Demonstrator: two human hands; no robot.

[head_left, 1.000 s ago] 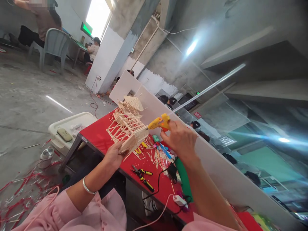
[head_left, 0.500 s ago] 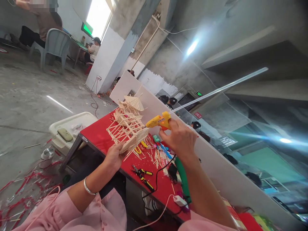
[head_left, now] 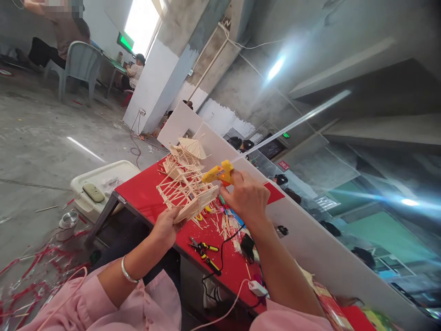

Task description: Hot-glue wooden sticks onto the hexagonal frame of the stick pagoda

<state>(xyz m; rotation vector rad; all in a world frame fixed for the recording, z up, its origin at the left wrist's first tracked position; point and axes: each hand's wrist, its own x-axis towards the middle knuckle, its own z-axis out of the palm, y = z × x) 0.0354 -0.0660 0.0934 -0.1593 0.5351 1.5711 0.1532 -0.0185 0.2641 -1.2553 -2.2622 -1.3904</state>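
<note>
Hands, stick frame and glue gun, placed by the red table [head_left: 138,189]. Above the table's near edge, the left hand [head_left: 165,228] pinches the lower edge of the stick frame [head_left: 195,203], thumb on top. The frame hangs tilted over the tabletop, slightly farther right than half a second ago. Over the table's far side, the yellow glue gun [head_left: 218,173] has shifted left; its nozzle, lately at the corner of the frame's panel, now points in among the sticks. This appears to bring the inner bars, rather than the panel edge, within reach; whether nozzle and wood touch cannot be told. The right hand [head_left: 247,195] is wrapped around the gun's handle; trigger pressure cannot be made out.

Surroundings: off the table's left end, a white bin [head_left: 90,179]; at the table's far end, a roofed stick model [head_left: 191,148], partly behind the frame; toward the table's near edge, cutters [head_left: 200,249]; mid-table, loose sticks [head_left: 225,226]; on the table's right part, a black cord [head_left: 223,257], a possible snag, and a white charger [head_left: 257,288]. Along the table's far side, the partition [head_left: 310,248] limits room behind the gun.
</note>
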